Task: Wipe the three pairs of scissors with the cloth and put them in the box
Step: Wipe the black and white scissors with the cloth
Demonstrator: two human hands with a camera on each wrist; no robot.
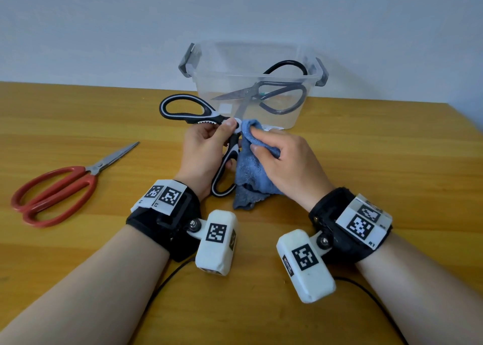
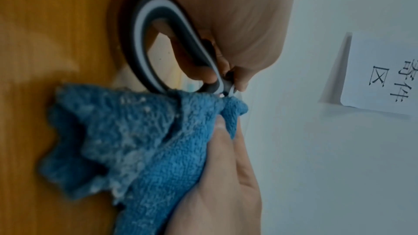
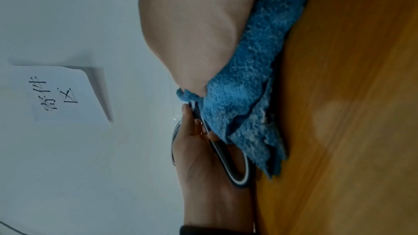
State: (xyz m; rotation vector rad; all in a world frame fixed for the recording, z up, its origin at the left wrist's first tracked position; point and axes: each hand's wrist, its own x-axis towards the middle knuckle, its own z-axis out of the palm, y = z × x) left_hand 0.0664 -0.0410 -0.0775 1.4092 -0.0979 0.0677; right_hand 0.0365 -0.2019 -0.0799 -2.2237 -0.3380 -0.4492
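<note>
My left hand (image 1: 209,146) grips the black-and-white scissors (image 1: 183,108) near their pivot, with the handles spread apart. One handle loop (image 2: 144,45) fills the left wrist view. My right hand (image 1: 282,159) holds the blue cloth (image 1: 251,172) bunched around the blades, which are hidden inside it. The cloth (image 3: 246,81) hangs down to the table. Grey-handled scissors (image 1: 274,93) lie inside the clear plastic box (image 1: 224,67) at the back. Red-handled scissors (image 1: 60,185) lie on the table at the left.
The wooden table (image 1: 392,161) runs to a pale wall behind the box. A paper sign with writing (image 2: 382,78) hangs on that wall. Black cables (image 1: 366,292) trail from the wrist cameras toward me.
</note>
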